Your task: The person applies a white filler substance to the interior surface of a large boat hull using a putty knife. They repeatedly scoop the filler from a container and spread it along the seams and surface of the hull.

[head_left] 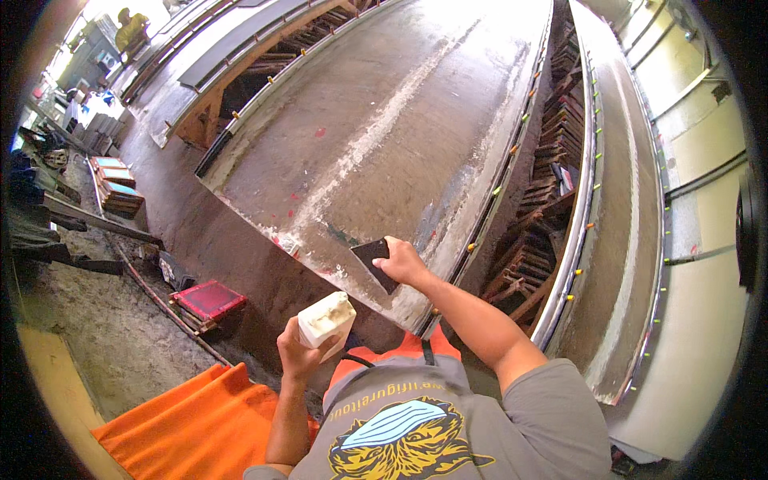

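Over a long table (364, 172), the right hand (403, 264) pinches a black panel (370, 254), probably stiff, best edge-held; the left hand (299, 350) clasps a white block (330, 315).

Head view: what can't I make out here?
In the head view:
- White block: part of its side, hidden by the left hand.
- Black flat piece: gripped edge, covered by the right hand.
- Long table: far end, cut off by upper edge.
- Far person: hands, too small.
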`<state>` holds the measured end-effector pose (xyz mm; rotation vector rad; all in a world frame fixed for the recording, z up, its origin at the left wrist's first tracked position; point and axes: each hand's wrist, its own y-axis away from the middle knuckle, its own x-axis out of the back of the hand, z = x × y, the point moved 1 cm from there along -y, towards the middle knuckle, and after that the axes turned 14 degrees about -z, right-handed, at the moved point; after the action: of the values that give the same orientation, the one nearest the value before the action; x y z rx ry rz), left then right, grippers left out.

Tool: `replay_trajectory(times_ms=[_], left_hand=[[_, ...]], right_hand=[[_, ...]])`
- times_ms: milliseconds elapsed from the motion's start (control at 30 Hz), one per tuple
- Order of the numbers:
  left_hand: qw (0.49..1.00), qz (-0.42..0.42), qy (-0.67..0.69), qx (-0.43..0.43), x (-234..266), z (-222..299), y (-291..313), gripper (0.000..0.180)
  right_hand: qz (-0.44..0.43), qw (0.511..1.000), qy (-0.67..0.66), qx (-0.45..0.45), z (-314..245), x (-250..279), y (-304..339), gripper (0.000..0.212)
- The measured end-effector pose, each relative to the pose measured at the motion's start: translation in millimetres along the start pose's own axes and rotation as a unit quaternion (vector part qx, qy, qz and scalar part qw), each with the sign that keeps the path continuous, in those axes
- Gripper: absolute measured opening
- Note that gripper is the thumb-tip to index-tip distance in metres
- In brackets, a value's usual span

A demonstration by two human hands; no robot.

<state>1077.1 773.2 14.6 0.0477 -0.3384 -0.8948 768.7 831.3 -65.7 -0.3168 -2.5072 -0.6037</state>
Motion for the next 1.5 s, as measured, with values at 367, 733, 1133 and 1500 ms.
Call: replay_trajectory(times_ms=[367, 733, 1133, 1500], left_hand=[[0.991, 0.112, 0.076, 0.002, -91.0, 53.0, -47.1, 0.061], [0.977, 0.198, 0.072, 0.016, -126.1, 49.9, -40.0, 0.06], [0.964, 0.24, 0.114, 0.021, -122.2, 21.5, -9.3, 0.057], [0.964, 0.235, 0.126, -0.018, -117.2, 11.4, -8.4, 0.058]], right_hand=[[0.061, 0.997, 0.047, -0.02, 175.8, 195.3, -117.2, 0.042], [-0.109, 0.989, -0.041, 0.096, 60.5, 58.1, -63.3, 0.042], [-0.039, 0.997, -0.004, 0.061, 96.4, 97.7, -79.9, 0.043], [-0.085, 0.994, 0.017, 0.06, 56.9, 32.5, -65.9, 0.046]])
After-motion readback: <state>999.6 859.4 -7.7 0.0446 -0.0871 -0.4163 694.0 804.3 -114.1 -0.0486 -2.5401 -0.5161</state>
